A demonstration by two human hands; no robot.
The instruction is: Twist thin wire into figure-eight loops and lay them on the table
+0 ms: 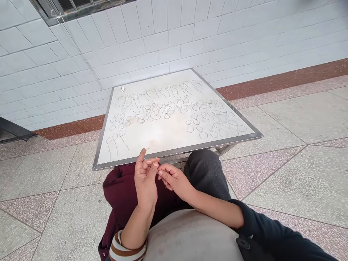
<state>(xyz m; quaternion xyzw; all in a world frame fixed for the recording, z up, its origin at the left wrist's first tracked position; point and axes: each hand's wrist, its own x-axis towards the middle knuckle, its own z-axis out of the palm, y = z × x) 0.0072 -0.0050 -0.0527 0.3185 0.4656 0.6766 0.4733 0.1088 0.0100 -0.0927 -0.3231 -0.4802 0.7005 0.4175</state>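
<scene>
My left hand (146, 179) is raised just past the near edge of the table, thumb and fingers pinched on a thin wire (151, 149) whose loop curves over the tabletop. One of its fingers points up, with a tan wrapping at the tip. Close on its right, my right hand (174, 178) pinches at the same spot, its thumb and index finger together near the left fingertips. The wire between the hands is too fine to follow fully. On the white table (171, 132) lie many thin wire loops, some shaped like a figure eight, others with long tails.
A small white and red object (123, 89) sits at the table's back left corner. Grey metal edging (244, 137) borders the tabletop. Behind stands a white tiled wall (152, 43) with a barred window (78, 6). My knees are beneath the near edge.
</scene>
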